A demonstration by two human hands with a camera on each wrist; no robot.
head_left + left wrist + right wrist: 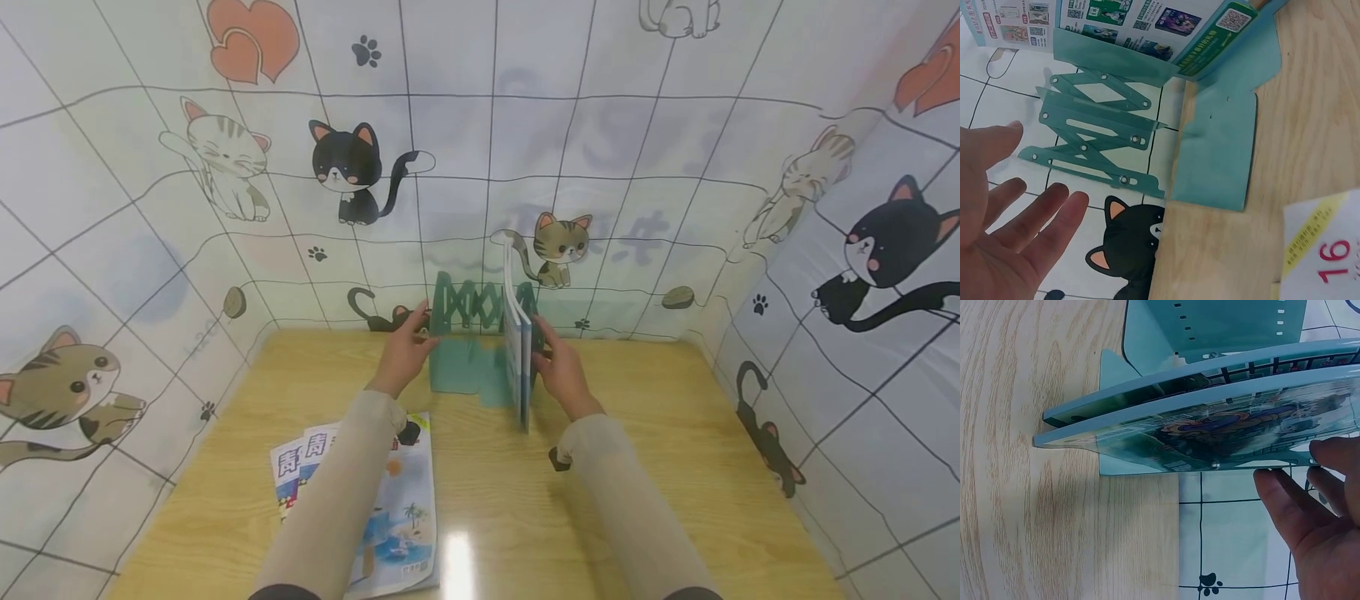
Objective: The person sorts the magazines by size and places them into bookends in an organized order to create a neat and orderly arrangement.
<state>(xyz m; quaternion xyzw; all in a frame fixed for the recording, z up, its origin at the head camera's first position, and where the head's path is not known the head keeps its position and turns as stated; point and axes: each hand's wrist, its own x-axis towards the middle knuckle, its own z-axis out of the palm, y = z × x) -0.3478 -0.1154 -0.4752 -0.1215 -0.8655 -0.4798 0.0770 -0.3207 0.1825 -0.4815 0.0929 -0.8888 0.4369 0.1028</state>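
- We see our left hand [405, 354] with its fingers loosely extended and spread, thumb well away from them, nothing held between them.
- Just beyond those left fingertips stands the near end of the green book rack [454, 367], its crisscross bars stretching from there toward our right fingers; we cannot tell whether the left fingertips touch it.
- Our right hand [566, 375] is at the rack's other end, fingers slightly bent with gaps between them; we cannot tell whether they touch the end panel.
- Two magazines [516, 342] stand upright in the rack, just to the left of our right fingers and well apart from our left ones.
- Nearer us than the left fingers, more magazines [408, 521] lie flat and overlapping on the wooden table [720, 467], partly hidden by our left sleeve [330, 508].
- Past all our fingers rises a cat-patterned backdrop [450, 133].
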